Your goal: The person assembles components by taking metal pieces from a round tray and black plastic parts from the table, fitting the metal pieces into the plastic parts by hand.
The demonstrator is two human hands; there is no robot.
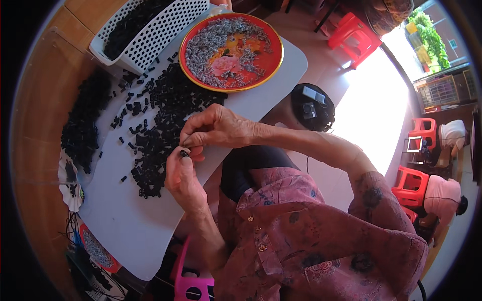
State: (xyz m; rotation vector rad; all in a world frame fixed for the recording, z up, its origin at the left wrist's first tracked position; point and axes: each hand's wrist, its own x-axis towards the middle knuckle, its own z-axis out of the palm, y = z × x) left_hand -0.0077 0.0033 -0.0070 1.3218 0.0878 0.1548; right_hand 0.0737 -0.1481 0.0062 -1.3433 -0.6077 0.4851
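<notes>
My left hand [185,181] is closed, with a small black plastic piece [184,153] pinched between thumb and fingertips. Just above it, the thumb and forefinger of my right hand [213,128] press together close to that piece. Whatever sits between those right fingertips is too small to make out. Both hands are over the near edge of a white table [118,220], beside a spread of loose black plastic pieces [168,110]. A round red tray [276,55] with a gold rim and flower print holds many small silvery metal springs [203,52].
A white perforated basket [153,37] of black parts stands at the back left, near a dark heap [85,115]. Lower left is a red dish of metal bits [98,251]. A pink stool [193,286] and red stools [354,37] stand around; other people sit at right.
</notes>
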